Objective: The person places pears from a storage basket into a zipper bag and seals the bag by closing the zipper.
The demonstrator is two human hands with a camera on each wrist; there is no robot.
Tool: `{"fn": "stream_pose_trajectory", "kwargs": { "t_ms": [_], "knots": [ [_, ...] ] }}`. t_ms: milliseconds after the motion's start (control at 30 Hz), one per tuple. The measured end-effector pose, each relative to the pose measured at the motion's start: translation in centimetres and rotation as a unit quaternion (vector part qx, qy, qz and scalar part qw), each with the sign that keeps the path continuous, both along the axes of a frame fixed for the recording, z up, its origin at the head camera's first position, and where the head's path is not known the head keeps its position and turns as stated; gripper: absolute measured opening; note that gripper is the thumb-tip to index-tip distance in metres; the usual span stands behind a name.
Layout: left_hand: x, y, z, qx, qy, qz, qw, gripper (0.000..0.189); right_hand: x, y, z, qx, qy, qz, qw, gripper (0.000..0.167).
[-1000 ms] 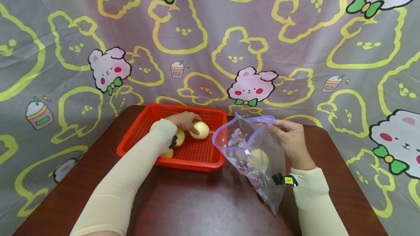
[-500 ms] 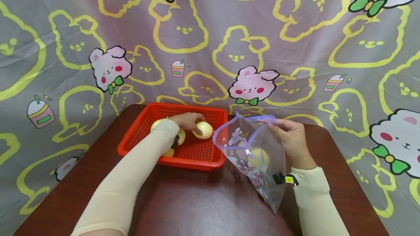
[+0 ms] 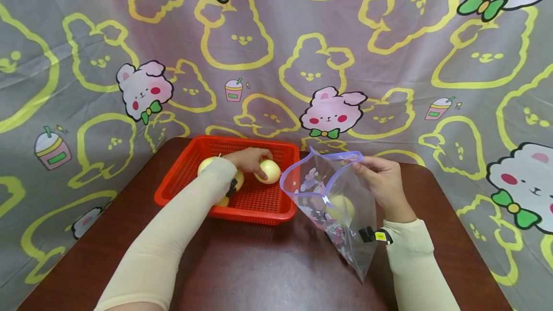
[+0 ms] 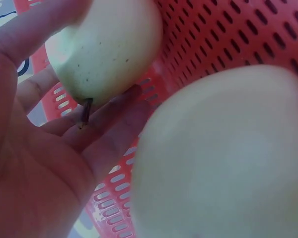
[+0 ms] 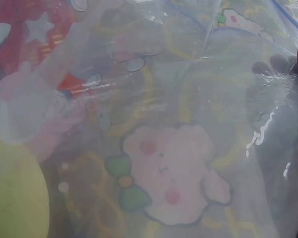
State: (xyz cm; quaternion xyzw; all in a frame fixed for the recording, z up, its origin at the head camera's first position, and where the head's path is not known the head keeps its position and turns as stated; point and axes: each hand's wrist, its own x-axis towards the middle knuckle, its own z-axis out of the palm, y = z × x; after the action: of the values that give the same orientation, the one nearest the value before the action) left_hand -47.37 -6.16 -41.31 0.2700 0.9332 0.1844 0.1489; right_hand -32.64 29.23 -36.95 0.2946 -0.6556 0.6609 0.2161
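My left hand (image 3: 248,159) reaches into the red plastic basket (image 3: 252,216) and grips a pale yellow pear (image 3: 270,173). In the left wrist view the thumb lies over this speckled pear (image 4: 109,47), fingers are behind it, and its stem points toward the palm. Another pear (image 4: 228,158) fills the lower right there. Up at the right, my right hand (image 3: 384,186) pinches the purple rim of a clear zip bag (image 3: 311,212) with printed figures. The bag's mouth gapes toward the basket, and one pear (image 3: 341,210) shows inside it. Bag film fills most of the right wrist view.
More pears (image 3: 206,163) lie in the basket's left part, partly hidden by the left forearm. Basket and bag are at a dark brown table (image 3: 242,268). A grey curtain (image 3: 268,28) with cartoon prints hangs close behind and at both sides.
The left hand and its pear have shifted slightly right within the basket, mostly during the first half second. The right hand and bag stay nearly still.
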Motion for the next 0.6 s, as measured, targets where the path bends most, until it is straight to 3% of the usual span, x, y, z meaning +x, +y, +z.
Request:
{"fn": "stream_pose_trajectory", "kwargs": {
  "t_ms": [300, 600],
  "knots": [
    [0.28, -0.08, 0.27, 0.001, 0.009, -0.009, 0.9999, 0.061, 0.06, -0.07, 0.09, -0.005, 0.003, 0.007, 1.0, 0.013],
    [0.83, 0.17, 0.93, 0.008, 0.021, 0.01, 0.9997, 0.071, 0.14, -0.16, 0.21, -0.016, -0.001, 0.014, 0.9998, 0.012]
  ]
}}
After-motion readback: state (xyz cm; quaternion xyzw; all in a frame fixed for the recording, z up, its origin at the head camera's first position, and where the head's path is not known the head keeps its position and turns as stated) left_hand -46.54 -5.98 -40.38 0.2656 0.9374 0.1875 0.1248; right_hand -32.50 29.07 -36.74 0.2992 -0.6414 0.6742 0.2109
